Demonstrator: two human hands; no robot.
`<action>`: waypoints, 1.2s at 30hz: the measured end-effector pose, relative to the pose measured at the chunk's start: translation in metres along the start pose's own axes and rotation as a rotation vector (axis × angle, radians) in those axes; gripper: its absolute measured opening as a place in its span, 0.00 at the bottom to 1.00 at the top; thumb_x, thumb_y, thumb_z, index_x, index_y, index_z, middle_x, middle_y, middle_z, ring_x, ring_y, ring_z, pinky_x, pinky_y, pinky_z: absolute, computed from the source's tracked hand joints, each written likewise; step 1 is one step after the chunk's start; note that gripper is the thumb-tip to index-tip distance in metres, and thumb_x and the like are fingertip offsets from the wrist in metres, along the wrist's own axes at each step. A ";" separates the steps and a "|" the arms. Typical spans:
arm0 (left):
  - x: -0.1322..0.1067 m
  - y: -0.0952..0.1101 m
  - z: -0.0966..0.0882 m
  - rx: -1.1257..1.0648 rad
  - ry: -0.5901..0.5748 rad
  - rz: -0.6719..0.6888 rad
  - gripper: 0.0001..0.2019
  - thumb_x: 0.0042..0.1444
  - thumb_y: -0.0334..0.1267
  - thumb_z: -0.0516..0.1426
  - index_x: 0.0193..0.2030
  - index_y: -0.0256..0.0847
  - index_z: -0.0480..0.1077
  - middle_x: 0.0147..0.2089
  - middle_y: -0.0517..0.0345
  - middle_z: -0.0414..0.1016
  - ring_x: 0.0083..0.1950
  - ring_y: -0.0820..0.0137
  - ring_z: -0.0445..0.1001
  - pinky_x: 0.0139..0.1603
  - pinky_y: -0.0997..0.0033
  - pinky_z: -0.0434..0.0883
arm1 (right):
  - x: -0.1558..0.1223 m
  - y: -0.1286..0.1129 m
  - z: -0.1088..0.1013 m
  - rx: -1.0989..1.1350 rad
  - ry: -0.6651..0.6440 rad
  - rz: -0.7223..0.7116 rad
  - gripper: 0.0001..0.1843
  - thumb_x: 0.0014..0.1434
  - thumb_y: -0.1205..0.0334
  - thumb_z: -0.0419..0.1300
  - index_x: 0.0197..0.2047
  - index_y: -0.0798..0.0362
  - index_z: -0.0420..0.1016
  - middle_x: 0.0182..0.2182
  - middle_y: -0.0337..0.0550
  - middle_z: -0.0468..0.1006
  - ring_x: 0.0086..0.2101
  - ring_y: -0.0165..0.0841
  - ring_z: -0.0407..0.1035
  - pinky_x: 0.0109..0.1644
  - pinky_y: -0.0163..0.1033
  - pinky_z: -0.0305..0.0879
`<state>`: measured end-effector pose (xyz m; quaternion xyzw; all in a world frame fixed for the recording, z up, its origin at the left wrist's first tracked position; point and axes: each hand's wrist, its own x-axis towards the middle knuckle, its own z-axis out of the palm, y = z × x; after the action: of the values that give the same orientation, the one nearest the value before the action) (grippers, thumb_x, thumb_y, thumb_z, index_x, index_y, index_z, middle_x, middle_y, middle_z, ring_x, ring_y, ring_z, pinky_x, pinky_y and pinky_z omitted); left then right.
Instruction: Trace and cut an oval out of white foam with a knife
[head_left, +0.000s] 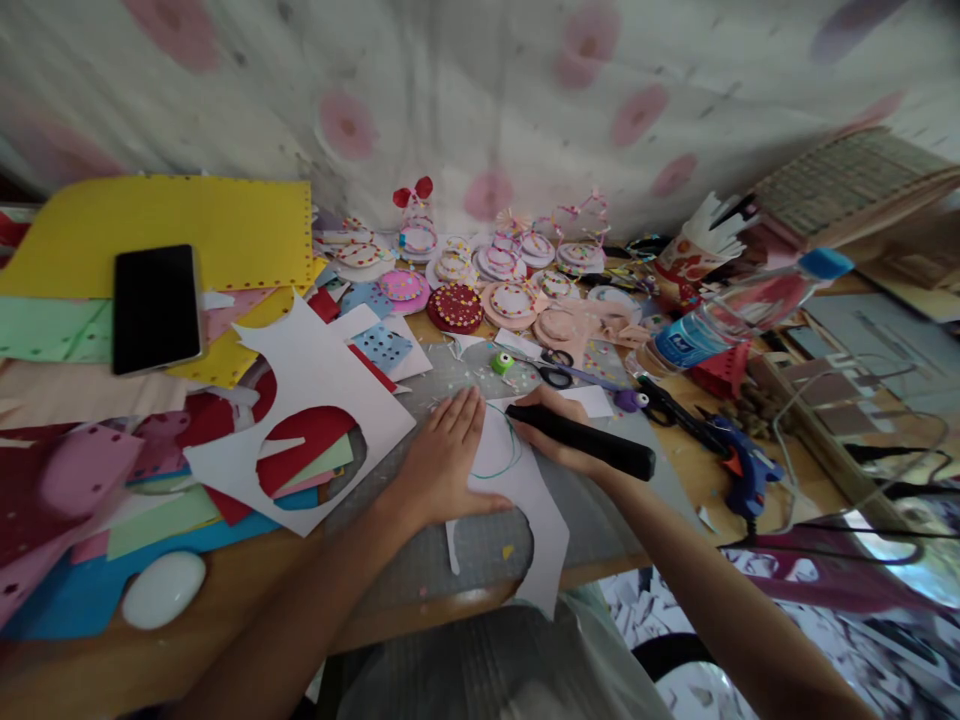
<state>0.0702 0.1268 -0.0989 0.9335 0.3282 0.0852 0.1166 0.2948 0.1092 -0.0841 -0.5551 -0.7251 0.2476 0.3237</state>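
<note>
My left hand (448, 455) lies flat on a white sheet (546, 545), its fingers together and stretched out and the thumb pointing right. A green circle (499, 455) is drawn on the sheet beside these fingers. Below it, a round piece has been cut out of the sheet. My right hand (551, 425) grips a long, thick black utility knife (592, 442), tilted so its front end rests near the circle's upper right edge. The blade itself is too small to make out. Under the paper is a grey cutting mat (622, 515).
Black scissors (556, 377) and a green bead-like figure (502, 363) lie beyond my hands. Beaded round ornaments (455, 308) line the back. A water bottle (739, 315) and blue glue gun (750, 470) are right; a phone (156, 310), cut white sheet (390, 405) and coloured sheets are left.
</note>
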 end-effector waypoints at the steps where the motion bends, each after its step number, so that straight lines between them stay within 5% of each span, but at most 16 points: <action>1: 0.000 0.000 0.000 0.000 -0.001 -0.001 0.62 0.43 0.75 0.54 0.70 0.21 0.47 0.74 0.31 0.40 0.75 0.49 0.40 0.72 0.53 0.42 | 0.000 0.001 0.000 -0.005 -0.007 -0.003 0.06 0.57 0.60 0.60 0.40 0.49 0.70 0.32 0.40 0.77 0.31 0.35 0.71 0.34 0.38 0.67; 18: 0.000 0.001 -0.002 -0.015 -0.013 -0.013 0.62 0.44 0.75 0.53 0.70 0.21 0.47 0.74 0.32 0.40 0.75 0.48 0.40 0.72 0.51 0.41 | 0.000 -0.005 0.000 -0.064 -0.079 -0.055 0.04 0.56 0.61 0.57 0.31 0.50 0.66 0.24 0.38 0.71 0.23 0.30 0.64 0.27 0.34 0.59; 36: -0.001 0.001 -0.003 -0.015 -0.009 -0.017 0.62 0.45 0.77 0.50 0.71 0.21 0.45 0.74 0.33 0.38 0.75 0.51 0.39 0.72 0.53 0.42 | -0.023 -0.030 0.020 -0.126 0.041 0.047 0.06 0.59 0.61 0.54 0.31 0.49 0.61 0.23 0.37 0.65 0.21 0.30 0.59 0.25 0.36 0.56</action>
<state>0.0696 0.1256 -0.0954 0.9301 0.3351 0.0825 0.1257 0.2645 0.0792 -0.0801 -0.5961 -0.7193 0.1973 0.2971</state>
